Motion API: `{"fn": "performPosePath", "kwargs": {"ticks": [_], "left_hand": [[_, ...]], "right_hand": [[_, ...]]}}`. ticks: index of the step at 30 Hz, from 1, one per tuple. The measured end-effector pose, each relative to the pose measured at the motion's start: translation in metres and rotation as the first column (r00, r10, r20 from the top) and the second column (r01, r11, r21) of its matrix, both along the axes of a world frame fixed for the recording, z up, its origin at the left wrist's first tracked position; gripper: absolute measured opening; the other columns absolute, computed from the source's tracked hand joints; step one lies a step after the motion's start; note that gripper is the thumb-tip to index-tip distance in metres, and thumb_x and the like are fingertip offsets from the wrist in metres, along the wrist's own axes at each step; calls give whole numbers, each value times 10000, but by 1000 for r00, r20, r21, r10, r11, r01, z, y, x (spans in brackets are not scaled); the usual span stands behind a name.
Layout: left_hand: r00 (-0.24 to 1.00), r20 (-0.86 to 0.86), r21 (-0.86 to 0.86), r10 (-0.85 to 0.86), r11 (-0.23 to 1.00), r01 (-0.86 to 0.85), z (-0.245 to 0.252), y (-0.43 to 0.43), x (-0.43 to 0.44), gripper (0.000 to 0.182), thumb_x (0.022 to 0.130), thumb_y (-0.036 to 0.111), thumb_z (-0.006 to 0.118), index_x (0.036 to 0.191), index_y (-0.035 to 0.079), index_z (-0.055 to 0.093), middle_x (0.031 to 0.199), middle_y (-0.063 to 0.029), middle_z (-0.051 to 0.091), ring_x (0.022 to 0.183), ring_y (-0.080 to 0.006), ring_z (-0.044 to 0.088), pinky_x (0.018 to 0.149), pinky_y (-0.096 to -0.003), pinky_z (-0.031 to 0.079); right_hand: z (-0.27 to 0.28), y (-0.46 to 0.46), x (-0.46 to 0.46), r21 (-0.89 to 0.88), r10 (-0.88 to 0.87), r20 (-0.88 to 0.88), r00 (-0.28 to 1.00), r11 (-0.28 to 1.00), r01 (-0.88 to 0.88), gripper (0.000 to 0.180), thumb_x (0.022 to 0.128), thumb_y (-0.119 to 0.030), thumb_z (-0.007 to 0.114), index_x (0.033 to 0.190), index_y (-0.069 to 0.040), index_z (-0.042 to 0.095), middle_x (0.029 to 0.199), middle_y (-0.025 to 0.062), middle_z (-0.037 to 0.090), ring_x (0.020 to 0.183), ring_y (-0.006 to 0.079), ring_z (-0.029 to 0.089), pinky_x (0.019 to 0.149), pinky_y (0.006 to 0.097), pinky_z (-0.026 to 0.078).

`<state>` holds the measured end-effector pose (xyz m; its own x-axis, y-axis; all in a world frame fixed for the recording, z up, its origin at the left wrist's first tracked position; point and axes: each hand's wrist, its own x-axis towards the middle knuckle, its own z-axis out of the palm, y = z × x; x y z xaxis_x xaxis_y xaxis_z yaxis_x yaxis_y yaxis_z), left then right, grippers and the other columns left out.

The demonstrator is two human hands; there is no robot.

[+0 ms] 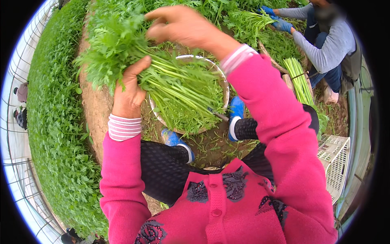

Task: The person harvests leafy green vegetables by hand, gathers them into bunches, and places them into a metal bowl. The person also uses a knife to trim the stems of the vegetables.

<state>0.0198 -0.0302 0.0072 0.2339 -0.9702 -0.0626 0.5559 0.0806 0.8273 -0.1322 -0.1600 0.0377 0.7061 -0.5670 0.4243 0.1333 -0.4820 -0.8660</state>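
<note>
My left hand point(131, 88) is closed around a bunch of leafy greens point(179, 85), thumb on top. The feathery leaves spread to the upper left, and the pale stems point to the lower right. Just above the bunch is my right hand point(173, 26), blurred, with bent fingers near the leaves; whether it pinches any leaf cannot be made out. Under the stems stands a round basin point(227, 88) with a whitish rim, holding loose leaves and trimmings. A dark handle-like piece point(221, 116) shows at the basin's right side, partly hidden.
A co-worker in blue gloves point(281, 24) holds greens at the upper right. Cut stems point(298, 79) lie stacked in a wooden rack near that person. A white plastic crate point(336, 164) stands at right. Dense green rows point(61, 122) fill the left, beside a bare soil edge point(94, 116).
</note>
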Motion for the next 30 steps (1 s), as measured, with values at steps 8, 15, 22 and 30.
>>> {"fn": "performPosePath", "kwargs": {"ticks": [8, 15, 22, 30], "left_hand": [[955, 52, 116, 291, 948, -295, 6, -2, 43, 271, 788, 49, 695, 1046, 22, 619, 958, -104, 669, 852, -231, 656, 766, -372, 562], [931, 80, 120, 357, 923, -365, 8, -1, 48, 209, 808, 102, 696, 986, 11, 636, 946, -112, 672, 828, -222, 656, 753, -359, 558], [926, 112, 92, 361, 924, -372, 4, -1, 58, 245, 801, 84, 700, 1019, 2, 624, 939, -111, 669, 806, -217, 658, 720, -345, 564], [894, 163, 20, 417, 905, -426, -5, 2, 90, 205, 844, 112, 666, 1017, 7, 635, 952, -108, 674, 833, -208, 657, 740, -339, 557]], "right_hand": [[-194, 76, -108, -66, -128, -943, 307, 977, 203, 377, 781, -391, 650, 908, -37, 664, 914, 160, 662, 860, 324, 643, 792, 426, 507], [-267, 123, -106, -219, -239, -949, 207, 969, 114, 269, 697, -221, 675, 885, -29, 658, 889, 169, 679, 877, 315, 661, 725, 406, 535], [-235, 119, -112, -19, -95, -950, 297, 968, 250, 349, 730, -258, 627, 954, 9, 644, 917, 214, 661, 894, 368, 639, 793, 433, 509], [-151, 114, -125, 237, 3, -784, 621, 926, 294, 446, 906, -424, 463, 907, -6, 617, 805, 195, 632, 756, 331, 626, 709, 437, 476]]}}
